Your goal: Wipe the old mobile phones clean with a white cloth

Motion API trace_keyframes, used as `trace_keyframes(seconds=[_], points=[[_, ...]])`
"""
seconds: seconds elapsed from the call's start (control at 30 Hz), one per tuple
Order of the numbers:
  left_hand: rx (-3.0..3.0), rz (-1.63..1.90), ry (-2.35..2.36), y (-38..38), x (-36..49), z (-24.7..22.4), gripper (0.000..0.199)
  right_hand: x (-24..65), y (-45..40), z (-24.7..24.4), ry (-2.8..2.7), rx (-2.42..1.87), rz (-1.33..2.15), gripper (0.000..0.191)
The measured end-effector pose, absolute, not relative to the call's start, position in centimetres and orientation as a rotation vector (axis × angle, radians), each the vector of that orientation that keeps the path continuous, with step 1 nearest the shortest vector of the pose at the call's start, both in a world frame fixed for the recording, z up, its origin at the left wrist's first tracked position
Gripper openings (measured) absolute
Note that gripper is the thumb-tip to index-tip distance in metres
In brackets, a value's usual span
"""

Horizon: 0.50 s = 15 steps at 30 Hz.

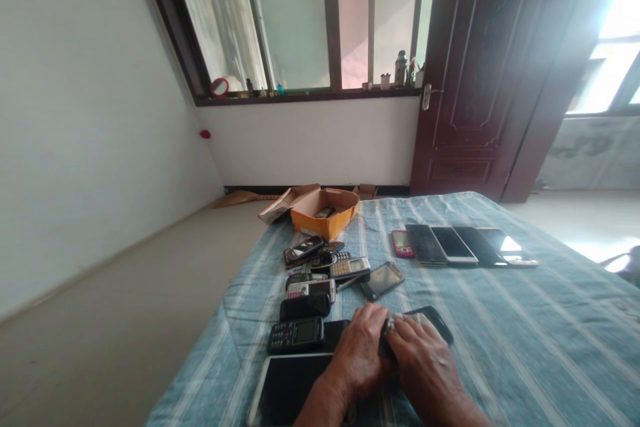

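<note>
Both hands are low in the middle of the view, over a dark phone [434, 321] lying on the striped cloth. My left hand [363, 347] is closed at the phone's left end, its fingers bent against it. A white wad [419, 321] is pressed on the phone's top under the fingers of my right hand [419, 350]. Left of my hands lie a black keypad phone [296, 335], a black phone [305, 306] and a large tablet-like device [293, 390] with a white edge. A grey touchscreen phone [383, 281] rests just beyond them.
An open orange box [325, 223] with a phone inside stands at the far left edge of the bed-like surface [500, 347]. Several old phones [350, 267] are piled before it. On the right, a red phone [403, 244] lies beside a row of flat smartphones [454, 244].
</note>
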<state>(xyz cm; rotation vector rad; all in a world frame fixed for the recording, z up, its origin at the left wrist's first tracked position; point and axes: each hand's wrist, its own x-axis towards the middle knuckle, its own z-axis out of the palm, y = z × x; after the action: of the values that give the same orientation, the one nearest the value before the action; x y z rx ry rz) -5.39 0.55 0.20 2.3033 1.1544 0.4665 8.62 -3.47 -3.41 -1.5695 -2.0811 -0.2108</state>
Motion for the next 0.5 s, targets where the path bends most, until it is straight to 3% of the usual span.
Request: trace_keyframes(seconds=[0.5], points=[[2.288, 0.444, 1.159, 0.5, -5.3, 0.6, 0.06, 9.2, -4.3, -0.9, -2.113, -1.803, -0.077, 0.019]])
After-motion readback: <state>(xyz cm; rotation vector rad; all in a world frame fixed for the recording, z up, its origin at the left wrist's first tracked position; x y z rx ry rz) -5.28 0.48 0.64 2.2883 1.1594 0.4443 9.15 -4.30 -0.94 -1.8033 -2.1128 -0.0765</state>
